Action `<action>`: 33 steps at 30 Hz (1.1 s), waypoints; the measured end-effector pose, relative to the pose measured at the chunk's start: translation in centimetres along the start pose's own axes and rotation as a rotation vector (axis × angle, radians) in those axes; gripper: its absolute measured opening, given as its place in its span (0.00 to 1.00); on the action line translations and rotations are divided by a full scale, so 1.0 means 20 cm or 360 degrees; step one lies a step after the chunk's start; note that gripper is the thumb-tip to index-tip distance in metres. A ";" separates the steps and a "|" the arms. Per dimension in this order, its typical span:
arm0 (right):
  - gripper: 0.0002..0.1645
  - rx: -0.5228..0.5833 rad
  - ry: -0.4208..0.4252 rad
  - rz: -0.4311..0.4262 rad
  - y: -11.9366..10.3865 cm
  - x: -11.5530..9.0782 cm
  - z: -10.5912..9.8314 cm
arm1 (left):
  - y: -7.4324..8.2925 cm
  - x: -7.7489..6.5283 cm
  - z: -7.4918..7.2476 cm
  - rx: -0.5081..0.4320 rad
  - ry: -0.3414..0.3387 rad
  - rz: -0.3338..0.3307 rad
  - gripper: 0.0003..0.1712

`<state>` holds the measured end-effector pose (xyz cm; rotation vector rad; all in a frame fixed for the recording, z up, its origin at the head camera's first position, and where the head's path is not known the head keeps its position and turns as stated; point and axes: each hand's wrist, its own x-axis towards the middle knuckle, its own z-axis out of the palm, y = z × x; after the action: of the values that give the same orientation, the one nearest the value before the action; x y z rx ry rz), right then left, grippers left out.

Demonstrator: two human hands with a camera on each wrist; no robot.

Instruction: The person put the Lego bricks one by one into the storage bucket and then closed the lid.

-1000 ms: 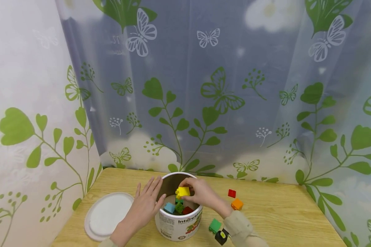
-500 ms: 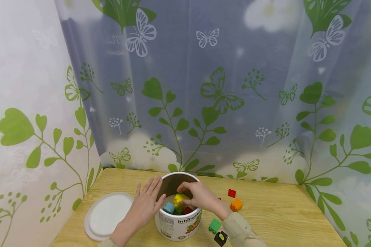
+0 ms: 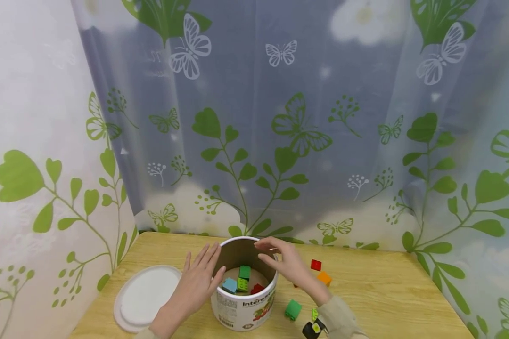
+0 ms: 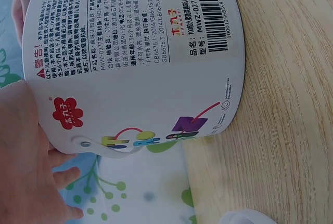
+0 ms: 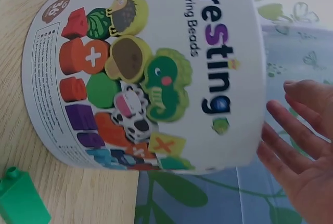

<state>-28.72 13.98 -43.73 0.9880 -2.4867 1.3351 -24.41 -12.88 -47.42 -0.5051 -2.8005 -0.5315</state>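
Note:
A white round bucket with printed labels stands on the table. Inside it lie a green brick, a lime-green brick, a light blue brick and a dark red brick. My left hand rests on the bucket's left rim with its fingers extended; the left wrist view has the hand against the bucket's side. At the right rim my right hand holds nothing, fingers apart. In the right wrist view its fingers are beside the bucket's rim. The yellow brick cannot be seen.
A white lid lies left of the bucket. To the right are a green brick, an orange brick, a red brick and a black piece beside a lime-green one. A patterned curtain hangs behind the table.
My right hand lowered a yellow brick into the bucket, let it go, and rose to the right rim with its fingers apart. My left hand kept its place on the rim.

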 end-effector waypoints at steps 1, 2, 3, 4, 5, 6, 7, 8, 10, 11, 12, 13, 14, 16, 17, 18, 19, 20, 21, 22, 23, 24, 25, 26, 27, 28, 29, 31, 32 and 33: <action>0.17 0.0015 0.0027 0.0002 0.00 -0.01 -0.02 | 0.00 0.00 0.00 -0.0005 0.0000 -0.0003 0.36; 0.18 0.0023 0.0049 0.0007 0.00 -0.02 -0.03 | 0.00 0.00 0.00 -0.0017 0.0004 -0.0002 0.36; 0.18 0.0031 0.0071 0.0012 0.00 -0.03 -0.04 | 0.00 0.00 -0.01 -0.0027 0.0007 0.0000 0.36; 0.19 0.0037 0.0091 0.0020 0.00 -0.04 -0.05 | 0.00 0.00 -0.01 -0.0032 0.0010 0.0002 0.36; 0.20 0.0043 0.0114 0.0027 0.00 -0.05 -0.06 | 0.00 0.00 -0.01 -0.0036 0.0013 0.0005 0.36; 0.20 0.0047 0.0137 0.0033 0.00 -0.06 -0.07 | 0.00 0.00 -0.01 -0.0036 0.0013 0.0005 0.36; 0.21 0.0034 0.0163 0.0038 0.01 -0.07 -0.08 | 0.00 0.00 -0.01 -0.0035 0.0014 0.0007 0.36; 0.21 0.0027 0.0191 0.0038 0.02 -0.08 -0.09 | 0.00 0.00 -0.01 -0.0035 0.0011 0.0007 0.36; 0.22 0.0030 0.0240 0.0026 0.04 -0.11 -0.11 | 0.00 0.00 -0.01 -0.0028 0.0005 0.0006 0.36; 0.22 0.0033 0.0261 0.0016 0.05 -0.12 -0.11 | 0.00 0.00 -0.01 -0.0033 0.0009 0.0011 0.36; 0.23 0.0038 0.0276 0.0015 0.06 -0.13 -0.13 | 0.00 0.00 -0.01 -0.0028 0.0005 0.0009 0.37; 0.23 0.0039 0.0292 0.0005 0.08 -0.14 -0.14 | 0.00 0.00 -0.01 -0.0024 0.0003 0.0009 0.37; 0.24 0.0046 0.0305 0.0001 0.09 -0.16 -0.15 | 0.00 0.00 -0.01 -0.0020 -0.0005 0.0004 0.37; 0.24 0.0032 0.0325 0.0010 0.11 -0.19 -0.18 | 0.00 0.00 0.00 -0.0015 -0.0011 0.0000 0.38; 0.24 0.0030 0.0334 0.0023 0.12 -0.21 -0.19 | 0.00 0.00 0.00 -0.0018 -0.0011 -0.0001 0.38; 0.24 0.0020 0.0343 0.0039 0.12 -0.23 -0.21 | -0.01 0.00 0.00 -0.0018 -0.0016 -0.0006 0.38; 0.24 0.0007 0.0351 0.0059 0.13 -0.25 -0.22 | 0.00 0.00 0.00 -0.0023 -0.0014 -0.0004 0.38; 0.24 0.0001 0.0354 0.0090 0.14 -0.27 -0.24 | -0.01 0.00 0.00 -0.0024 -0.0015 -0.0005 0.38; 0.25 -0.0004 0.0359 0.0121 0.15 -0.29 -0.25 | 0.00 0.00 0.00 -0.0028 -0.0012 -0.0004 0.38; 0.25 0.0002 0.0362 0.0151 0.16 -0.31 -0.27 | -0.01 0.00 0.00 -0.0028 -0.0012 -0.0003 0.38; 0.25 0.0010 0.0365 0.0180 0.18 -0.33 -0.28 | 0.00 0.00 0.00 -0.0029 -0.0008 -0.0002 0.38; 0.25 0.0017 0.0366 0.0205 0.19 -0.35 -0.29 | 0.00 0.00 0.00 -0.0024 -0.0008 -0.0002 0.38; 0.25 0.0030 0.0367 0.0237 0.20 -0.37 -0.30 | 0.00 0.00 0.00 -0.0023 -0.0008 -0.0002 0.38; 0.25 0.0053 0.0365 0.0264 0.21 -0.39 -0.31 | 0.00 0.00 0.00 -0.0014 -0.0004 -0.0001 0.38; 0.25 0.0062 0.0367 0.0286 0.22 -0.41 -0.32 | -0.01 0.00 0.00 -0.0009 0.0003 0.0002 0.37; 0.25 0.0073 0.0368 0.0301 0.22 -0.43 -0.32 | -0.01 0.00 0.00 -0.0002 0.0008 0.0004 0.37; 0.25 0.0074 0.0367 0.0320 0.23 -0.45 -0.33 | 0.00 0.00 0.00 0.0001 0.0017 0.0008 0.37; 0.25 0.0074 0.0364 0.0364 0.24 -0.49 -0.34 | 0.00 0.00 0.00 0.0002 0.0027 0.0013 0.37; 0.26 0.0066 0.0360 0.0383 0.25 -0.51 -0.34 | 0.00 0.00 0.00 0.0002 0.0032 0.0015 0.37; 0.26 0.0052 0.0357 0.0408 0.26 -0.53 -0.35 | 0.00 0.00 0.00 -0.0005 0.0033 0.0017 0.37</action>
<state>-24.91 26.58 -47.70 0.5028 -2.4864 1.4696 -24.40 -12.88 -47.45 -0.5122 -2.7759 -0.5360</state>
